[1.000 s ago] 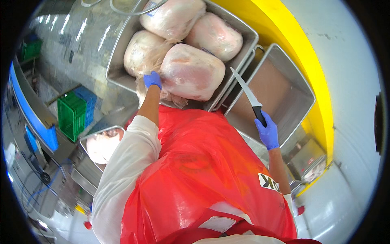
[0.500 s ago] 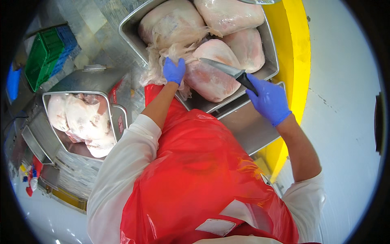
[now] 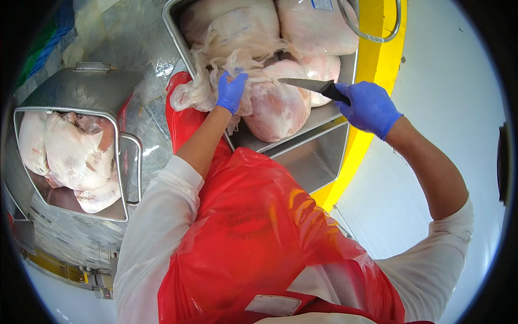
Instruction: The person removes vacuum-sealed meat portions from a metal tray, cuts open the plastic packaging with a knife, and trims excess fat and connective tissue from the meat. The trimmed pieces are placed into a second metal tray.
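My left hand, in a blue glove, grips a bunch of clear plastic wrap at the near left of a metal bin. My right hand, gloved too, is closed round the black handle of a knife. Its blade points left, over or against a large pale piece of meat; I cannot tell whether it touches. The wrap lies gathered along that piece's left side. More big pieces fill the bin, among them a wrapped one at the far left.
The metal bin stands before me, with a metal ring handle at its far right. A second metal bin holding pale meat is on the left. A yellow barrier and white wall run along the right.
The view has shifted, so the left bin sits further left. My right hand and the knife have moved a little right, the blade now lying flatter. My left hand still grips the wrap.
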The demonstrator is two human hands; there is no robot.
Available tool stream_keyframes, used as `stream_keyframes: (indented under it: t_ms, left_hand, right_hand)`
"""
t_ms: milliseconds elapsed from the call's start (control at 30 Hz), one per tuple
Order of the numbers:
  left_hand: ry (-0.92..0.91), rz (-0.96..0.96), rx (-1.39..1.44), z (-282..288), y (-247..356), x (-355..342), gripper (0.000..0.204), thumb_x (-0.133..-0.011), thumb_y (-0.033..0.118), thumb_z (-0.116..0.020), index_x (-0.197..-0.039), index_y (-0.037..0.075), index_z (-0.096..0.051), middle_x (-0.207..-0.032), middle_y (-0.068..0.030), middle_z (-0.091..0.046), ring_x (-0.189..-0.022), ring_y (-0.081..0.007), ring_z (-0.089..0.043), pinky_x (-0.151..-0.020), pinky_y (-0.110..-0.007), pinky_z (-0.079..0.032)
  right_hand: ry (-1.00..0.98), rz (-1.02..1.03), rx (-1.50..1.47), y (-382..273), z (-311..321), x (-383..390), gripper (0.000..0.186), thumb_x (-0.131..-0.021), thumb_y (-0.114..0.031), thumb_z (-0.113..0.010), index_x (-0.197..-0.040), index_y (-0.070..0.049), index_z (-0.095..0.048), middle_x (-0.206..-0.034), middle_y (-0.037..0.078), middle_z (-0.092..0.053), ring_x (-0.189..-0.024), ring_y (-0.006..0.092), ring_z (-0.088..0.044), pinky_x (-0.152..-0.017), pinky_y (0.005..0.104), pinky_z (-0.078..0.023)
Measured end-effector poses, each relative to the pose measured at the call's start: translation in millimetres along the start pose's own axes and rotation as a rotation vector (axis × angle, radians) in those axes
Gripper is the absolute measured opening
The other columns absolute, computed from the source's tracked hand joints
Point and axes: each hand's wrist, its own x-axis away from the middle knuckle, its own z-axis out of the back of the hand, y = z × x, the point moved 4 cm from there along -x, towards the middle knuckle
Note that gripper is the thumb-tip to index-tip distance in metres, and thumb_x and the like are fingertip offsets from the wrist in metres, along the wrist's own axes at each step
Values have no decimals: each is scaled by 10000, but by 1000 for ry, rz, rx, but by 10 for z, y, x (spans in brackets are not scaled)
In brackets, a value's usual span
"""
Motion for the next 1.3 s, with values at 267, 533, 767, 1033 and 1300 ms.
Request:
stream_keyframes:
  t_ms: [267, 533, 767, 1033, 1300]
  left_hand:
    - [-2, 83, 12, 49, -36, -9, 310, -870, 49, -657, -1177, 14, -628, -1051, -49, -660, -898, -160, -616, -797, -307, -509]
    - [128, 25, 10, 64, -66, 6, 259, -862, 58, -643, -1118, 19, -646, -998, -50, -665, -853, -166, -622, -754, -314, -514]
    - [131, 105, -15, 123, -53, 38, 186, -850, 97, -674, -1021, 29, -649, -907, -36, -650, -739, -147, -589, -668, -320, -497]
    - [85, -107, -157, 175, -165, -26, 194, -860, 105, -669, -1032, 17, -653, -910, -23, -650, -761, -132, -586, -691, -301, -489]
    - [-9, -196, -213, -18, 72, 209, 325, -863, 98, -643, -1167, -14, -632, -1047, -67, -682, -912, -177, -633, -821, -334, -516]
  right_hand:
    - [115, 44, -28, -63, -424, -276, 287, -898, -286, -638, -1083, -66, -631, -803, 195, -687, -745, 395, -671, -628, 514, -521]
    - [369, -303, -345, -271, -1720, 216, 475, -930, -372, -621, -1325, -114, -562, -766, 178, -670, -646, 386, -660, -578, 497, -525]
    - [531, -457, -539, -660, -2346, 267, 549, -925, -402, -633, -1403, -157, -518, -804, 164, -676, -657, 386, -665, -573, 497, -524]
    - [457, -234, -311, -528, -1445, 364, 458, -918, -291, -623, -1320, -82, -555, -811, 173, -680, -687, 369, -674, -598, 481, -522]
    - [128, 54, -53, -283, -163, -216, 249, -912, -296, -601, -997, -64, -630, -815, 190, -696, -763, 380, -686, -656, 512, -531]
